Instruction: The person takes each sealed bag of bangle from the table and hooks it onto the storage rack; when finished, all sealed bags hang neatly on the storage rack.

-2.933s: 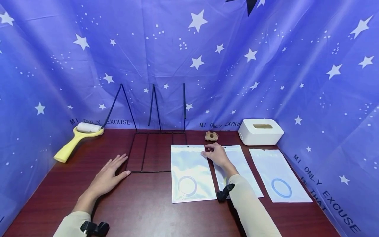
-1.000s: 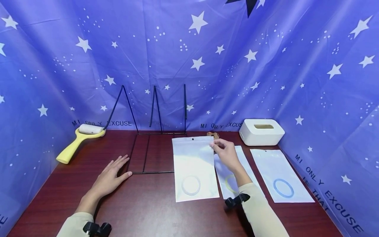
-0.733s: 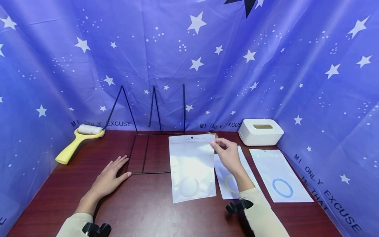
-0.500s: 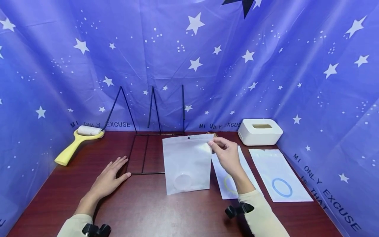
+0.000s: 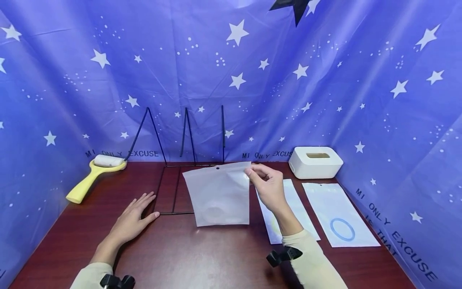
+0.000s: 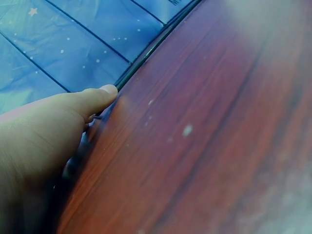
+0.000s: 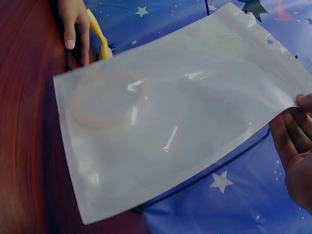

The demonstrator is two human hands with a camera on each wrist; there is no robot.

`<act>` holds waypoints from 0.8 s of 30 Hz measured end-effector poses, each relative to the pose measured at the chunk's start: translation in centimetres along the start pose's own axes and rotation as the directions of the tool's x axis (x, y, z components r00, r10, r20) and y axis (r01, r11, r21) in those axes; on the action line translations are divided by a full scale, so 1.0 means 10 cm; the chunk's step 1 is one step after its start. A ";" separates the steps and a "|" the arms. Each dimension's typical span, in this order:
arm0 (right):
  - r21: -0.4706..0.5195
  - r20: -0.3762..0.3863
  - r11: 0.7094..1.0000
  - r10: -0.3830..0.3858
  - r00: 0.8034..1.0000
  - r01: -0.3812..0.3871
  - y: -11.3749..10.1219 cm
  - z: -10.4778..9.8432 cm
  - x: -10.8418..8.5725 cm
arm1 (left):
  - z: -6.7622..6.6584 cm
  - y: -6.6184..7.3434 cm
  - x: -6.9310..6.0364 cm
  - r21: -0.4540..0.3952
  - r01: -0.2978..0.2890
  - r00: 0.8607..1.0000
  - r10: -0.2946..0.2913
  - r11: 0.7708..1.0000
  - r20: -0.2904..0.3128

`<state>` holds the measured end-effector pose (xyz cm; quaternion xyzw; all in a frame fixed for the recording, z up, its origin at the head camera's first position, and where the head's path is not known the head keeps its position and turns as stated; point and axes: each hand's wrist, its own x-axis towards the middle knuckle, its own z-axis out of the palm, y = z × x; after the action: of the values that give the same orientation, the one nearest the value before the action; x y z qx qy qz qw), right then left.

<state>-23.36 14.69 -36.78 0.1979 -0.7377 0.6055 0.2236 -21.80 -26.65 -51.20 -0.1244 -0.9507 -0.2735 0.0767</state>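
Note:
My right hand (image 5: 268, 188) pinches the top right corner of a whitish zip bag (image 5: 221, 196), which hangs tilted in front of a black wire rack (image 5: 175, 192). In the right wrist view the bag (image 7: 165, 107) shows a faint ring inside, and the right hand (image 7: 297, 146) grips its edge at the right. My left hand (image 5: 130, 220) lies flat with fingers spread at the rack's front left corner. In the left wrist view the thumb of the left hand (image 6: 53, 126) touches the rack's bar (image 6: 146, 54).
Two more bags lie to the right, one (image 5: 294, 212) partly behind my right arm, the other (image 5: 341, 214) holding a blue ring. A white box (image 5: 315, 162) stands at the back right. A yellow-handled roller (image 5: 88, 180) lies at the left. A star-patterned curtain surrounds the table.
The right hand has lifted the bag off the table and moved it slightly left, its lower end swinging up and back. The left hand stays in place.

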 end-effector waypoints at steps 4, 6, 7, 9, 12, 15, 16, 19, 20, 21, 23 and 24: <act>0.016 0.002 1.000 -0.013 1.000 0.013 -0.04 0.06 0.02 | -0.03 0.00 0.02 -0.036 -0.006 1.000 0.006 0.999 0.007; 0.031 0.010 0.999 -0.026 1.000 0.025 -0.07 0.10 0.03 | -0.06 0.00 0.01 -0.062 -0.005 1.000 0.006 0.998 0.017; 0.040 0.013 0.999 -0.031 0.999 0.031 -0.09 0.13 0.03 | -0.07 0.00 0.01 -0.074 -0.004 1.000 0.006 0.997 0.019; 0.059 0.019 0.997 -0.046 0.999 0.045 -0.11 0.17 0.03 | -0.11 0.03 -0.01 -0.092 -0.002 1.000 0.003 0.996 0.012; 0.074 0.018 0.995 -0.061 0.998 0.060 -0.13 0.23 0.04 | -0.16 0.13 -0.05 -0.116 -0.009 0.999 0.004 0.993 -0.039; 0.087 0.010 0.994 -0.064 0.998 0.063 -0.14 0.26 0.05 | -0.20 0.29 -0.10 -0.156 -0.016 0.995 0.001 0.988 -0.099; 0.090 0.002 0.994 -0.061 0.998 0.061 -0.15 0.27 0.06 | -0.20 0.34 -0.12 -0.176 -0.017 0.994 -0.003 0.984 -0.113; 0.097 -0.014 0.994 -0.058 0.998 0.059 -0.16 0.30 0.07 | -0.23 0.51 -0.17 -0.264 -0.019 0.992 -0.015 0.964 -0.128; 0.099 -0.020 0.993 -0.057 0.998 0.059 -0.17 0.31 0.07 | -0.23 0.56 -0.18 -0.304 -0.027 0.991 -0.014 0.952 -0.131; 0.101 -0.025 0.993 -0.057 0.998 0.059 -0.18 0.32 0.07 | -0.22 0.60 -0.20 -0.347 -0.035 0.991 -0.012 0.937 -0.130; 0.107 -0.034 0.992 -0.062 0.997 0.066 -0.20 0.36 0.08 | -0.22 0.66 -0.22 -0.429 -0.061 0.991 0.005 0.901 -0.131; 0.110 -0.037 0.991 -0.065 0.997 0.069 -0.22 0.38 0.08 | -0.21 0.68 -0.23 -0.466 -0.074 0.991 0.014 0.882 -0.131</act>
<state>-23.14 10.51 -35.20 0.2246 -0.6917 0.6412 0.2449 -17.56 -22.63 -46.53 -0.1434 -0.8464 -0.5011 0.1091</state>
